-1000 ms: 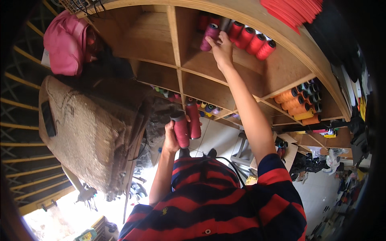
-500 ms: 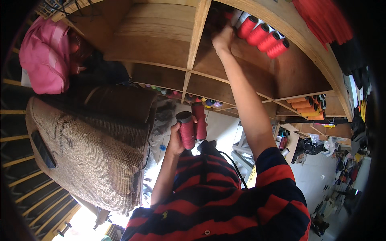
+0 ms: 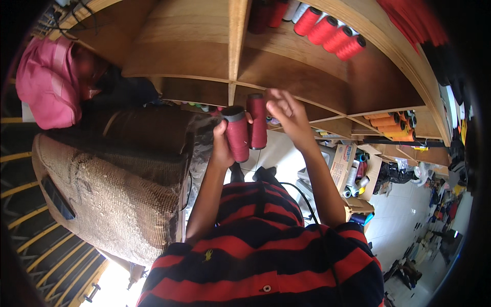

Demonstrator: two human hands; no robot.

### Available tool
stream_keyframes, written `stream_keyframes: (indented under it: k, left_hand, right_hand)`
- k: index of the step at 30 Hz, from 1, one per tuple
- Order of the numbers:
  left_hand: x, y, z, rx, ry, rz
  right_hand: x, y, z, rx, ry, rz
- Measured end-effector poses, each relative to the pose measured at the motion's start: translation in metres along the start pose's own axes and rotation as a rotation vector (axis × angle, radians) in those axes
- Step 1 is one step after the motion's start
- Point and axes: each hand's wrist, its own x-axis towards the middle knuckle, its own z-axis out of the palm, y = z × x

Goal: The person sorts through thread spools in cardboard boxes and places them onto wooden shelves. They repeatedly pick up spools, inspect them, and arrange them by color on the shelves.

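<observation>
My left hand (image 3: 220, 145) grips two maroon thread cones side by side in front of my body. The nearer maroon cone (image 3: 237, 137) has a dark rim at its top and leans slightly. Beside it, the second maroon cone (image 3: 258, 123) stands nearly upright, with fingertips showing between the two. Just right of these cones, my right hand (image 3: 287, 113) is raised with its fingers loosely bent and apart, a little blurred, and nothing in it. Above, a row of red thread cones (image 3: 323, 30) lies in the shelf compartment, with a dark maroon cone (image 3: 260, 18) in its shadowed left corner.
The wooden shelf (image 3: 286, 77) spans the top, with orange thread cones (image 3: 393, 127) in a lower compartment. A cardboard box (image 3: 371, 174) of mixed cones stands at right. At left are a woven-covered surface (image 3: 112, 189) bearing a phone (image 3: 57, 197) and a pink bag (image 3: 48, 84).
My right hand has come down out of the red cones' compartment to beside the held cones. My left hand has lifted the two maroon cones a little.
</observation>
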Motion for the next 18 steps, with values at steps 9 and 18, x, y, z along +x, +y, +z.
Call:
stream_keyframes:
  k: [9, 18]
  left_hand:
    - [0.019, -0.009, 0.019, 0.133, 0.181, -0.010]
    - [0.024, 0.006, 0.008, 0.082, 0.090, 0.079]
  right_hand:
    - [-0.018, -0.014, -0.008, 0.040, -0.112, 0.134]
    - [0.015, -0.010, -0.007, 0.037, 0.045, 0.014]
